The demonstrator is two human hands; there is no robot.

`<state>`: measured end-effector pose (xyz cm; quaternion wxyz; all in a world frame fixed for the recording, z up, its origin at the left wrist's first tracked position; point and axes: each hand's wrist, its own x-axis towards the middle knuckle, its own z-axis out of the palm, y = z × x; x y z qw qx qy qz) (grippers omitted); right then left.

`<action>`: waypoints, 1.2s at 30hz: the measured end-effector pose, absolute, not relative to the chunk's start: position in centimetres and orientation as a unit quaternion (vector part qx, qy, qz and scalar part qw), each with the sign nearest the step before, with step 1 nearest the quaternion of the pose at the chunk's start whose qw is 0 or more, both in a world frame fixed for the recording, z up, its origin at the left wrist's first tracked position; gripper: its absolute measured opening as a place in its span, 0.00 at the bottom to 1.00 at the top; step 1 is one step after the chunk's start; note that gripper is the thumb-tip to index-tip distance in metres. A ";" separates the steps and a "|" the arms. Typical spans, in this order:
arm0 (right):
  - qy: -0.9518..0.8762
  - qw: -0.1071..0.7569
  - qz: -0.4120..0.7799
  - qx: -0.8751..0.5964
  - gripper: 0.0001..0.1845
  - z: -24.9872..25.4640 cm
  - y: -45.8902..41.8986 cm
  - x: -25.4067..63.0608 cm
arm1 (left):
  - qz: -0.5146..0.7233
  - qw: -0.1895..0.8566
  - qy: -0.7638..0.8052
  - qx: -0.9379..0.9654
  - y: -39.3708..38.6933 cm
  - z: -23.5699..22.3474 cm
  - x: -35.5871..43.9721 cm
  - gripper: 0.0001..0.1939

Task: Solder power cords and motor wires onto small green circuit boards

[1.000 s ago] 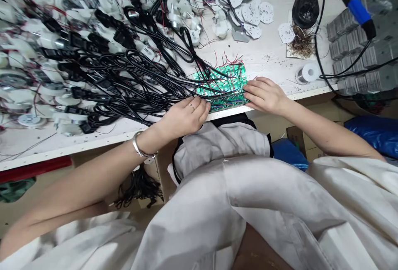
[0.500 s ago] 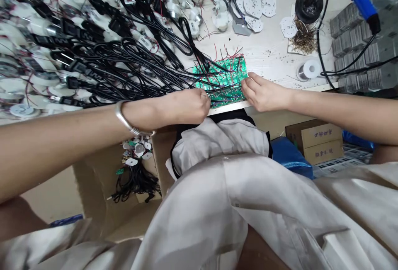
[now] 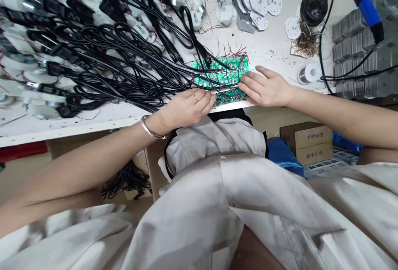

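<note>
A green circuit board panel (image 3: 231, 64) with thin red and black wires lies at the table's front edge. Over its left part run bundled black power cords (image 3: 130, 66). My left hand (image 3: 189, 106), wearing a ring and a bracelet, is at the panel's near left corner. Its fingers are curled together, and whatever sits under the fingertips is hidden. At the panel's right end rests my right hand (image 3: 265, 87), fingers stretched out and slightly apart, the fingertips touching the boards.
White plastic motor parts (image 3: 225, 10) and white perforated plates (image 3: 259, 0) lie at the back. To the right are a solder spool (image 3: 311, 73), a blue-handled soldering iron (image 3: 368, 10) in its holder, and stacked grey plates (image 3: 351, 46). Below stands a cardboard box (image 3: 314, 141).
My left hand has loosened from a tighter fist and its forearm has swung lower. My right hand's fingers have spread flatter over the panel's right end. The view has shifted slightly.
</note>
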<state>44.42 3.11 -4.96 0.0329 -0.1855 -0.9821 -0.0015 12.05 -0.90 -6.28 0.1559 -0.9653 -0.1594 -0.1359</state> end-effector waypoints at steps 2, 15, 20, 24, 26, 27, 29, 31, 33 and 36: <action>-0.987 0.029 0.007 -0.161 0.23 -5.2 2.9 44.3 | -0.127 0.132 -0.146 -0.972 -0.4 -6.0 12.0 0.15; -0.977 -0.009 0.079 -0.199 0.27 -3.1 0.6 42.2 | -0.044 -0.070 -0.092 -0.992 2.4 -3.1 13.4 0.21; -0.979 0.005 0.053 -0.195 0.29 -3.8 -0.1 42.2 | -0.028 -0.061 -0.073 -0.995 2.9 -3.4 13.4 0.20; -0.982 0.010 0.035 -0.187 0.32 -4.2 -0.5 42.0 | 0.001 -0.037 -0.056 -0.998 3.3 -3.2 13.7 0.20; -0.981 0.007 0.034 -0.192 0.31 -4.1 -0.6 41.7 | 0.020 -0.028 -0.053 -0.998 3.5 -2.8 14.0 0.21; -0.981 0.001 0.034 -0.192 0.30 -4.0 -0.7 41.5 | 0.035 -0.023 -0.050 -0.998 3.7 -2.5 14.2 0.21; -0.982 -0.012 0.036 -0.186 0.28 -3.6 -0.5 41.1 | 0.067 -0.005 -0.046 -0.997 3.9 -1.9 14.5 0.22; -0.982 -0.018 0.043 -0.184 0.26 -3.1 -0.3 40.9 | 0.085 0.005 -0.042 -0.996 4.1 -1.5 14.7 0.23; -0.979 -0.012 0.053 -0.198 0.26 -2.8 0.1 41.0 | 0.075 -0.001 -0.048 -0.996 4.0 -1.6 14.5 0.23; -0.965 0.029 0.076 -0.251 0.26 -2.7 0.4 41.6 | 0.026 -0.035 -0.075 -0.996 3.7 -2.4 14.1 0.22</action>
